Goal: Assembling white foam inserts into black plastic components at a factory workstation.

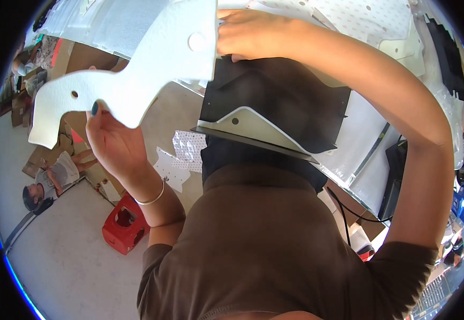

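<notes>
White panel [152, 58], black panel [280, 96], brown shirt [264, 234], red stool [115, 232], teal thumbnail [95, 109], dotted white sheet [189, 151]

Looks smooth and matt on the white panel [141, 69], matt on the black sheet [274, 98]; suggests plastic on the stool [128, 236], cloth on the shirt [264, 234], shiny metal on the bangle [160, 196].

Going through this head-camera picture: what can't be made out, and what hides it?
All in the head view:
Right hand: fingertips hidden behind the white panel; their grip can't be told.
Left hand: fingers mostly hidden behind the same white panel.
The white panel's top end: cut off by the picture's upper edge.
Person at far left: too small to tell what the hands hold.
</notes>
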Motion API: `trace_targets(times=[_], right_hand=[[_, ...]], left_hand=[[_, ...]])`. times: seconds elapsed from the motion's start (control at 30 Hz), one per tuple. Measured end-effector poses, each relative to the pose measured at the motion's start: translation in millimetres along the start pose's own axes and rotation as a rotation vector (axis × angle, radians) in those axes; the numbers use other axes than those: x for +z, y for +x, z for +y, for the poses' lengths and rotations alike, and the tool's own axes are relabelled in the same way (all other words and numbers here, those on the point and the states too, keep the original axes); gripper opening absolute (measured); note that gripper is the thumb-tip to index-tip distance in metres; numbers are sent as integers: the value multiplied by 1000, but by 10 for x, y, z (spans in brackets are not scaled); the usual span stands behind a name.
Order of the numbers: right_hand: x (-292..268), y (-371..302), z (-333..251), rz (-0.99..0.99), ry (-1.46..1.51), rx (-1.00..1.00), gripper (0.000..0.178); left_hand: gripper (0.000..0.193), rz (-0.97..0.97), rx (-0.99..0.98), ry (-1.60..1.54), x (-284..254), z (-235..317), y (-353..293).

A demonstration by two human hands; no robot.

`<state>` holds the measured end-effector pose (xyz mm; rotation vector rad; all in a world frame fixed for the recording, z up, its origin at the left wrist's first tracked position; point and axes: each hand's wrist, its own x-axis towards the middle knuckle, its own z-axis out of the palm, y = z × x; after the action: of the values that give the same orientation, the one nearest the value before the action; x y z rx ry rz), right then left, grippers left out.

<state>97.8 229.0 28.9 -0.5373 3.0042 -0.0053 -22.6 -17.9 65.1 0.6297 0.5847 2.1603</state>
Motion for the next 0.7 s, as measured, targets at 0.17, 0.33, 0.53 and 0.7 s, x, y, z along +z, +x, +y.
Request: trace_targets(times=[0.17,0.33,0.53,0.7], right_hand=[[-580,-623,-2,-155,173,623,18],[-325,-1384,-395,-74,1274,1242,35],[48,-1608,-1637,496,2069,1448,36],[-95,-2025,-1764,610,1578,1356,30]], left_hand=[[48,-62,-33,-76,-286,117,-229],[43,28,59,66,133,1,-315],[38,-50,-98,206,438,-472,-294],[29,11,-425,638,714,-701,-323]])
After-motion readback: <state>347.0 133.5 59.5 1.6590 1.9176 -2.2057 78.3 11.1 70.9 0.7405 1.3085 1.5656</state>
